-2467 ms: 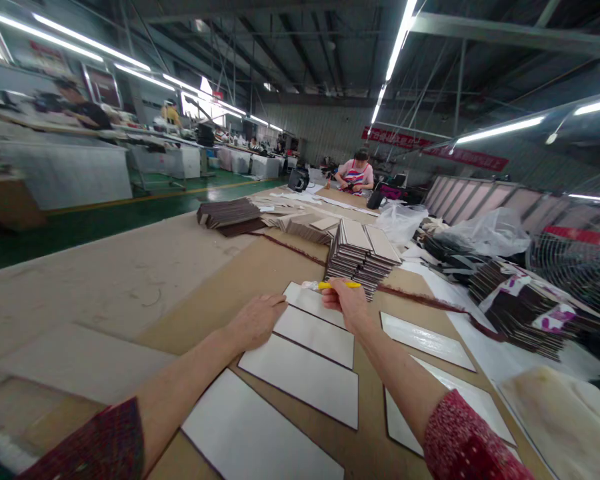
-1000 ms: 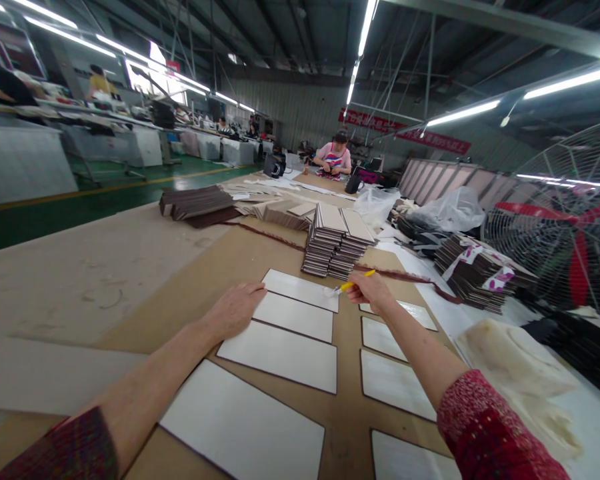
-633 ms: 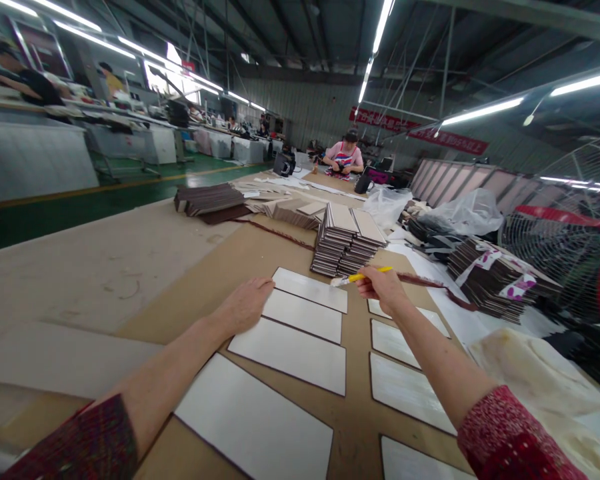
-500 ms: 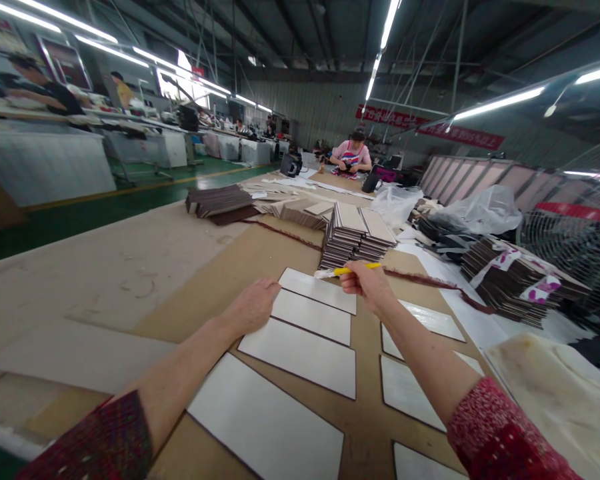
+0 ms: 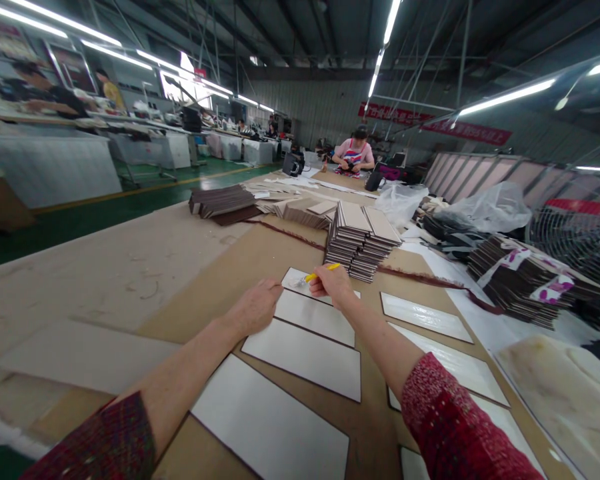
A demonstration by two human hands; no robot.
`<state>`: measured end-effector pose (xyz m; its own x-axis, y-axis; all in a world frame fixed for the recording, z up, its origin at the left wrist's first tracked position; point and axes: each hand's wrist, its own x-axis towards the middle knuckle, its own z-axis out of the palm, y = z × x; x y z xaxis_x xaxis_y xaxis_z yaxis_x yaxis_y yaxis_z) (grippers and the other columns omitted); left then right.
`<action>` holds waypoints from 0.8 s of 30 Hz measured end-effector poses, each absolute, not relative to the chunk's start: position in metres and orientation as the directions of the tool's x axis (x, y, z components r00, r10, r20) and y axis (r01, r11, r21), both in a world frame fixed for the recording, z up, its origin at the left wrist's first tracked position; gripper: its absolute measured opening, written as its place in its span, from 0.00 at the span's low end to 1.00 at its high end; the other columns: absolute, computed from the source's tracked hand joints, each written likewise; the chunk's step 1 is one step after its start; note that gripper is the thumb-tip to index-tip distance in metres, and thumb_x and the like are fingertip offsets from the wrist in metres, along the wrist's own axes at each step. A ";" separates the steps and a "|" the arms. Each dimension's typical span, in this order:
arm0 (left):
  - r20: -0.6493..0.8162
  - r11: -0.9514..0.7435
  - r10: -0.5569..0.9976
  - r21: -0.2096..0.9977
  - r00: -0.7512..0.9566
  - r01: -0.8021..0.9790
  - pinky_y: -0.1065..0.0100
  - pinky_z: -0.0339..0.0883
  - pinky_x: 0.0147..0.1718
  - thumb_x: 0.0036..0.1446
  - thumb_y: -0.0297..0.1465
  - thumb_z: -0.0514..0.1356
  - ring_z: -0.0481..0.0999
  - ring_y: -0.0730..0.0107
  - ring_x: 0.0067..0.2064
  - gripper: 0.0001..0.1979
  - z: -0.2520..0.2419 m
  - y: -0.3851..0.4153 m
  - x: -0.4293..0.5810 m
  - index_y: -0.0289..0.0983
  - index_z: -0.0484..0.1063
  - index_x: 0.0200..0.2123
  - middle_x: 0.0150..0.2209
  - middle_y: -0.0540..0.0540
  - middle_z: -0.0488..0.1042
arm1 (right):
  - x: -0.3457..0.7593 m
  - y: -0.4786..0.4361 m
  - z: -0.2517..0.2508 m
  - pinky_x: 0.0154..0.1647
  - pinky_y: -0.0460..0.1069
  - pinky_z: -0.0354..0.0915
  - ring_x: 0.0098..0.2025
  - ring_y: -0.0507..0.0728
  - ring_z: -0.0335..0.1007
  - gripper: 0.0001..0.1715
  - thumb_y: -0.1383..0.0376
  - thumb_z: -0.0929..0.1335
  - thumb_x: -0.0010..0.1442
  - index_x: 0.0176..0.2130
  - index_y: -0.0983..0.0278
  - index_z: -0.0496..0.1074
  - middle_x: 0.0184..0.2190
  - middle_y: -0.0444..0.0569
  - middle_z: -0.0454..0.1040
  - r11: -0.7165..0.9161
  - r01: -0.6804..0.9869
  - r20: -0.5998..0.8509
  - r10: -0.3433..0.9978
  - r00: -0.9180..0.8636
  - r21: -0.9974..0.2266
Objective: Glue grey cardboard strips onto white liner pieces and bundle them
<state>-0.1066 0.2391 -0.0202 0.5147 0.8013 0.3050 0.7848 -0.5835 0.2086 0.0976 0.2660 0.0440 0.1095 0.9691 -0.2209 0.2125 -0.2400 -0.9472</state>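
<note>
A: What are the hands doing?
B: Take the stack of boards (image 5: pixel 363 241) on the desk (image 5: pixel 130 260) as landmark. Just on its near side, the right hand (image 5: pixel 333 287) pinches a yellow-handled brush (image 5: pixel 310 277) between its fingers, bristles down on a white board (image 5: pixel 291 276).
A: And the left?
B: The left hand (image 5: pixel 254 308) is at that board's left edge, nearer the wearer than the stack. Its fingers are close together; I cannot tell whether they pinch the edge.
A: Other boards?
B: More white boards (image 5: pixel 303 363) lie nearer the wearer than the stack; glossy ones (image 5: pixel 427 317) lie to its near right.
A: Any writing?
B: Far beyond the stack, a red banner (image 5: pixel 390 113) carries pale characters, too blurred for me to read.
</note>
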 end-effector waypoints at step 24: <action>0.331 -0.595 0.784 0.162 0.525 0.787 0.58 0.63 0.58 0.58 0.20 0.50 0.69 0.57 0.57 0.20 -0.030 0.243 -0.109 0.33 0.71 0.51 0.53 0.36 0.72 | 0.224 0.216 0.062 0.20 0.43 0.68 0.18 0.48 0.69 0.16 0.62 0.69 0.65 0.28 0.68 0.71 0.19 0.40 0.72 -0.323 0.376 -0.221 0.931 0.289 -0.868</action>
